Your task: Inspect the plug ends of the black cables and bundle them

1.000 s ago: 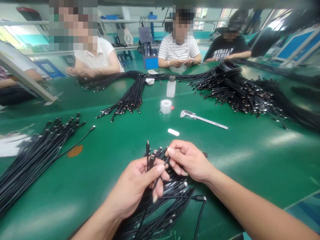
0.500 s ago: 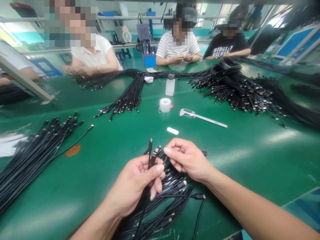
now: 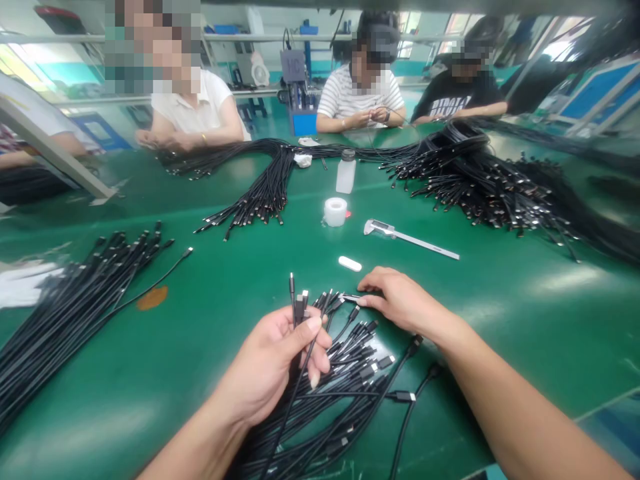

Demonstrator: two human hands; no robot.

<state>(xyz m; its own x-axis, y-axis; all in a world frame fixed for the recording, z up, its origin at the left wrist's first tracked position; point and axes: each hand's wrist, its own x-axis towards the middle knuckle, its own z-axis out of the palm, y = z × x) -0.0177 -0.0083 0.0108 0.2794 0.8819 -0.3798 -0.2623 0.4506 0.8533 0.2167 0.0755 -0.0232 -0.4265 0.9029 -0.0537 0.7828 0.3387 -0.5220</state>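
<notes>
Hands (image 3: 283,353) at cables (image 3: 350,393), "HC" machine (image 3: 294,67) beyond

There is room on the green table (image 3: 200,340) between the left cable bunch (image 3: 75,313) and the left hand (image 3: 280,357). Straight ahead, the white oval piece (image 3: 350,264), white roll (image 3: 335,213) and bottle (image 3: 346,175) get in the way. Past the caliper (image 3: 415,241), a cable heap (image 3: 480,177) blocks.

At least four people (image 3: 200,120) are showing at far; one bottle (image 3: 346,175), one white roll (image 3: 335,217), one caliper (image 3: 425,245), one white oval piece (image 3: 350,264) and uncountably many cables (image 3: 65,320) are resting nearer.
</notes>
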